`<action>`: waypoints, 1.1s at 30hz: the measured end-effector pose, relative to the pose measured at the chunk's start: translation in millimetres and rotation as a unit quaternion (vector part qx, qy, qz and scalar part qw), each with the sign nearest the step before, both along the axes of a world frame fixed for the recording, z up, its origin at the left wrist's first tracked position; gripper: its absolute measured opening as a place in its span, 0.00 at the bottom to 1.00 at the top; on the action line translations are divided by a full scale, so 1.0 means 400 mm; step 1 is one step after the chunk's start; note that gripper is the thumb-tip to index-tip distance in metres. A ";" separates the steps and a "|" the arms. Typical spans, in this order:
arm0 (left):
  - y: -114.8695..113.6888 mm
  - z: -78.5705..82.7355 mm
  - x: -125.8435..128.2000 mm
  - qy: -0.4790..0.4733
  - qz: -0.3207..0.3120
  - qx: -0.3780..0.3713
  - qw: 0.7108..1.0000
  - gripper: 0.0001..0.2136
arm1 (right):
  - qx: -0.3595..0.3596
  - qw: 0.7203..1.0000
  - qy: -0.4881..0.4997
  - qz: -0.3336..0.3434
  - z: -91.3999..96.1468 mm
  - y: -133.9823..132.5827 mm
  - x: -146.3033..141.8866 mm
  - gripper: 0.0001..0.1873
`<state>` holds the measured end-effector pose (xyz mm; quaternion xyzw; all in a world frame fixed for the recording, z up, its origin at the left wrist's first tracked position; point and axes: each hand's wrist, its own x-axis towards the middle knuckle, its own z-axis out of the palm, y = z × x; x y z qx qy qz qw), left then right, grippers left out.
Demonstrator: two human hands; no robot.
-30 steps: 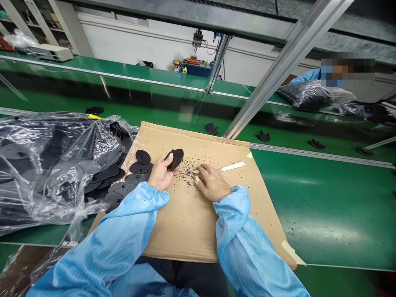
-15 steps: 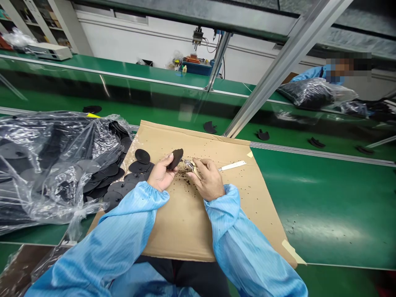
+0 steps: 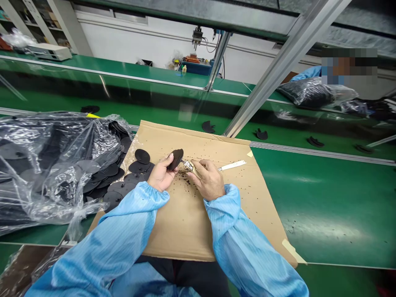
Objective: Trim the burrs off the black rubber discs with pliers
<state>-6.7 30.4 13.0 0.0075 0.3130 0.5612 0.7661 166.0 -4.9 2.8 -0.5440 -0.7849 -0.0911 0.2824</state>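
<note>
Over the cardboard sheet point(image 3: 176, 231), my left hand point(image 3: 162, 175) holds a round black plastic disc point(image 3: 176, 159) tilted between thumb and fingers. My right hand point(image 3: 208, 178) is closed around small nippers point(image 3: 189, 166) with metal jaws and pale handles. The jaw tips point left and meet the disc's right side, though the exact contact is too small to make out. Tiny black scraps point(image 3: 185, 178) lie scattered under both hands. Just left of my left hand, several loose black discs point(image 3: 140, 166) overlap on the cardboard.
A clear plastic bag point(image 3: 62, 165) full of black discs takes up the left side. A white-handled blade point(image 3: 233, 165) lies right of my right hand. Behind, curved black parts point(image 3: 261, 134) sit on a green belt, beside a slanting metal post point(image 3: 272, 82). A co-worker's sleeve point(image 3: 306, 74) shows far right.
My right hand has shifted slightly left, bringing the nippers' jaws closer against the disc. Black parts on the belt have slid a little left. The co-worker has moved slightly.
</note>
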 end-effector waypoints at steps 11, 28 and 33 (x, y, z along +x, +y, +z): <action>0.000 0.002 -0.003 0.008 0.010 0.006 1.000 0.07 | -0.079 0.988 0.130 -0.001 0.007 -0.005 -0.012 0.24; -0.006 0.023 -0.004 0.057 -0.059 0.023 0.996 0.10 | -0.068 0.977 0.200 0.016 0.007 -0.002 -0.014 0.23; -0.003 0.027 -0.008 0.062 -0.040 -0.013 0.997 0.05 | -0.064 0.979 0.187 0.051 0.009 -0.006 -0.013 0.22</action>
